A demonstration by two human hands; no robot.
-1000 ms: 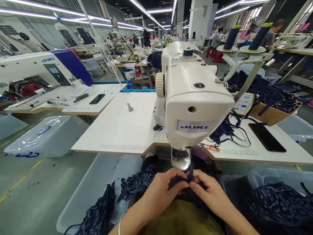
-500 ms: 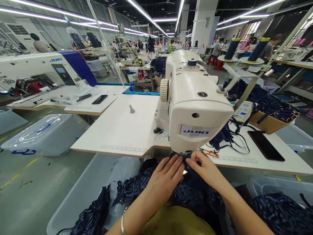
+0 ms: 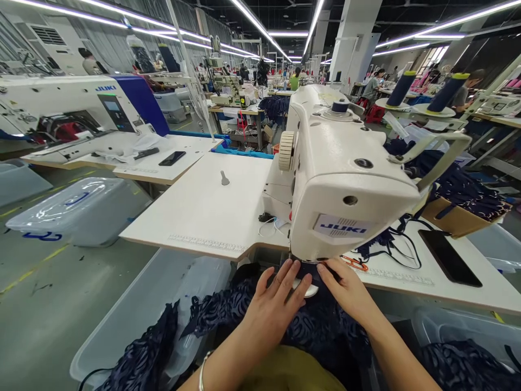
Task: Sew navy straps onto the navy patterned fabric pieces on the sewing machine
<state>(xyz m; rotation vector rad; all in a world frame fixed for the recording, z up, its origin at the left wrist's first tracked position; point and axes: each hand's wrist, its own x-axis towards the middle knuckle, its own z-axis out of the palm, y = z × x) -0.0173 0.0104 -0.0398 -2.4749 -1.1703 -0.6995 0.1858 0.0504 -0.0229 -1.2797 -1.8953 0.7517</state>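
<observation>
Under the head of the white JUKI sewing machine (image 3: 342,184), at the near edge of the tabletop (image 3: 211,212), I see both hands resting on the navy patterned fabric (image 3: 321,331). My left hand (image 3: 277,307) lies flat on the cloth, its fingers (image 3: 299,274) spread wide and gripping nothing, the tips right at the foot of the machine head. My right hand (image 3: 345,290) lies just beside it, palm down, fingers (image 3: 328,269) stretched out and close together, pressing the fabric without pinching it. Between the two hands a small pale curved part (image 3: 308,291) shows through the cloth; I cannot tell what it is. The fabric runs from beneath the machine head back over my lap and spills to the left into a clear plastic bin (image 3: 134,315). A silver bracelet (image 3: 202,372) sits on the left wrist.

Just beyond the right hand, orange-handled thread snips (image 3: 356,263) lie on the tabletop, near a tangle of dark straps (image 3: 386,244). Further right a black phone (image 3: 450,256) lies flat, and behind it stands a cardboard box (image 3: 456,217) holding more dark fabric. Two navy thread cones (image 3: 401,88) stand on the rack behind the machine. Well to the left of the machine, a small grey tool (image 3: 224,178) lies alone on the tabletop.
</observation>
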